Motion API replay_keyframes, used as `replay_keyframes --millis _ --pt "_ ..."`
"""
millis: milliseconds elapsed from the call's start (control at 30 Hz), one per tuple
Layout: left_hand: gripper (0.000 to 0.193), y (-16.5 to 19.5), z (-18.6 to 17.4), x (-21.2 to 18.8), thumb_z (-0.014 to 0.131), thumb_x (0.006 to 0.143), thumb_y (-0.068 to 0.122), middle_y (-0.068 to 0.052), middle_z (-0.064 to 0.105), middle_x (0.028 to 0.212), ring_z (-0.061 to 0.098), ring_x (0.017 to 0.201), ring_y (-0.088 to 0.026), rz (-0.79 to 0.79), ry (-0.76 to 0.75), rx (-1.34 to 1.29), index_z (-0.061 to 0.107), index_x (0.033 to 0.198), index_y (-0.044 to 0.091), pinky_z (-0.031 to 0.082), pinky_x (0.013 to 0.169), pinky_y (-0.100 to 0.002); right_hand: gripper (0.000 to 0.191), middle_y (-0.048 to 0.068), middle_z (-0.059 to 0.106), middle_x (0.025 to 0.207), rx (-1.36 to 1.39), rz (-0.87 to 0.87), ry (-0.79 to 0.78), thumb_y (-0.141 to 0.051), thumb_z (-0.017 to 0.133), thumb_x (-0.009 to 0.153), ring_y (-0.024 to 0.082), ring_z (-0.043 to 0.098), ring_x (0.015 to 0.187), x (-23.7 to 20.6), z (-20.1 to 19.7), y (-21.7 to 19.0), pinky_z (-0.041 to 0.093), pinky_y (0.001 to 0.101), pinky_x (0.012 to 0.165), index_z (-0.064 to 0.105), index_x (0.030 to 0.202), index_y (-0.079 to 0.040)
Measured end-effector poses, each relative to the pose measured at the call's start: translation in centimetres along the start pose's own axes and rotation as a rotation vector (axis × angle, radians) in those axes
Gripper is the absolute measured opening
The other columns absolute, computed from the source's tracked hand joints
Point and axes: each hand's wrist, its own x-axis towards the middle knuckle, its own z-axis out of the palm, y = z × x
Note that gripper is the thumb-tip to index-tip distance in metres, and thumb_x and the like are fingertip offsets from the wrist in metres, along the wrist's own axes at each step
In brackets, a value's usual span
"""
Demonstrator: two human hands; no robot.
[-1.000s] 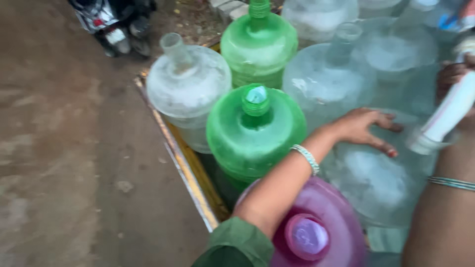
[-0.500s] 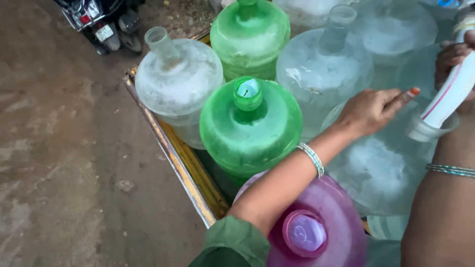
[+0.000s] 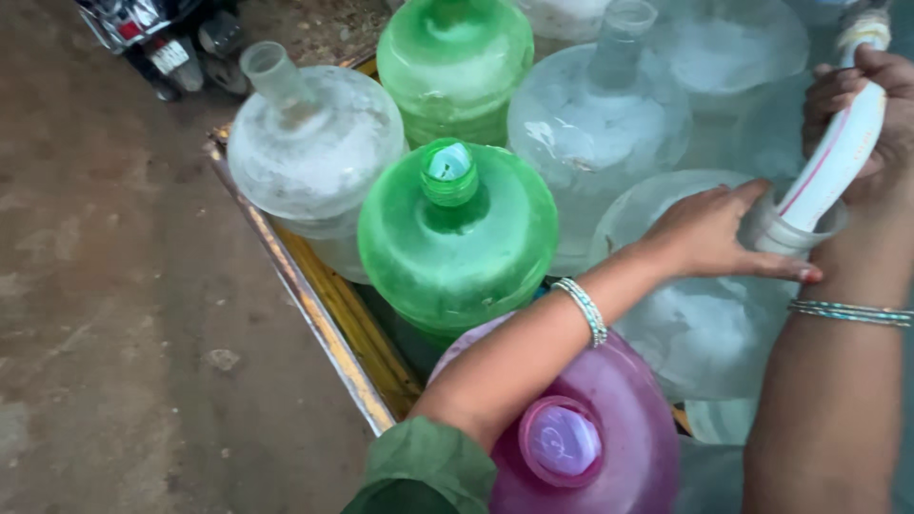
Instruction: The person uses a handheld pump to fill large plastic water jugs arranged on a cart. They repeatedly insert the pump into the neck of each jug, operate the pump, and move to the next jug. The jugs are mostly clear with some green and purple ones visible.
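Observation:
My left hand (image 3: 719, 233) reaches across from the lower middle and cups the neck of a clear water jug (image 3: 700, 328). That arm has a green sleeve and a beaded bracelet at the wrist. My right hand (image 3: 862, 90) grips a white hose (image 3: 838, 162) with a thin red stripe. The hose's lower end sits in that jug's open mouth. A green jug (image 3: 457, 247) with a capped neck stands just left of my left forearm. A pink jug (image 3: 619, 381) with a pink cap lies under the forearm.
Several more big jugs are packed on a cart with a yellow metal edge (image 3: 333, 319): an open clear jug (image 3: 314, 143), a second green jug (image 3: 457, 57) and a clear jug (image 3: 595, 124) behind. Bare dirt ground (image 3: 114, 286) lies left; a motorbike (image 3: 152, 38) stands top left.
My left hand slid from the clear jug's shoulder up to its neck. The white hose's end came down into the jug's mouth.

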Motion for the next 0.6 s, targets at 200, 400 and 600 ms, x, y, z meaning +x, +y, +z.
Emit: replay_keyframes --millis 200,400,600 --pt "0.128 -4.1 -0.9 1.1 0.051 0.068 0.094 -0.019 0.041 0.158 0.039 0.149 -0.032 0.165 -0.077 0.249 0.036 0.154 0.001 0.018 0.125 -0.057 0.026 0.002 0.057 0.084 -0.092 0.011 -0.074 -0.016 0.06 0.116 0.01 0.06 0.074 0.0 -1.0 -0.7 0.057 0.0187 0.074 0.053 0.105 0.007" --pt "0.126 -9.6 -4.4 1.7 0.029 0.08 0.094 -0.017 0.014 0.17 0.009 0.158 -0.027 -0.268 0.19 0.5 0.016 0.161 -0.002 0.002 0.125 -0.054 0.026 0.002 0.058 0.083 -0.055 0.007 -0.05 -0.015 0.062 0.116 0.009 0.061 0.073 0.0 -0.4 -0.2 0.057 0.0193 0.073 0.054 0.104 0.006" --pt "0.123 -10.9 -4.6 1.4 0.03 0.083 0.092 -0.016 0.014 0.171 0.008 0.16 -0.026 -0.397 0.278 0.565 0.019 0.159 -0.003 0.001 0.128 -0.052 0.025 0.001 0.059 0.082 -0.078 -0.015 0.003 -0.015 0.06 0.112 0.007 0.063 0.073 -0.8 0.7 0.3 0.057 0.0191 0.075 0.053 0.1 0.005"
